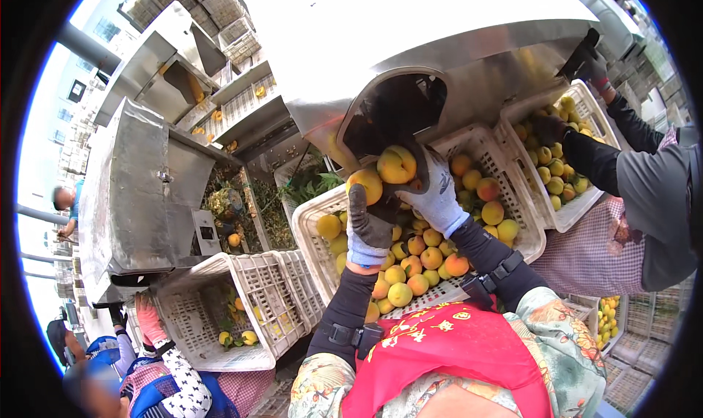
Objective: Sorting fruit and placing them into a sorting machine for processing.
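My left hand, in a grey-and-white work glove, is closed around a yellow-orange peach. Just right of it, my gloved right hand grips another peach with a reddish blush. Both fruits are held side by side in front of the dark opening of a metal machine. Below my hands stands a white plastic crate with many loose peaches, yellow to red. My forearms hide part of its contents.
At right, a person in dark sleeves reaches into a second peach crate. To the left, another person's pink-gloved hand touches a crate holding a few peaches. A metal housing and leafy debris lie beyond.
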